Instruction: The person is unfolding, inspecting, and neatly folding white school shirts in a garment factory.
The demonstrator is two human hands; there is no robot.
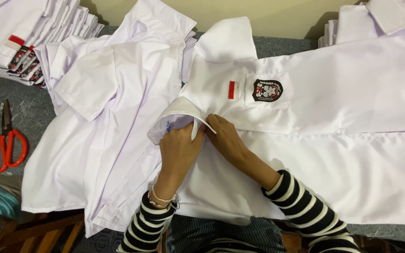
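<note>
Head view: both hands meet at the collar (pixel 179 115) of a white shirt (pixel 333 122); left hand (pixel 180 149) and right hand (pixel 225 137) pinch it, fingers narrow. The shirt's long axis runs rightward across the desk (pixel 277 47).

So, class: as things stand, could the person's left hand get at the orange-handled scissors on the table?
Probably yes. The scissors lie uncovered on the grey table, off to the left hand's side. Only the pile of white shirts lies between, low enough to reach across. That hand is at the collar now.
</note>
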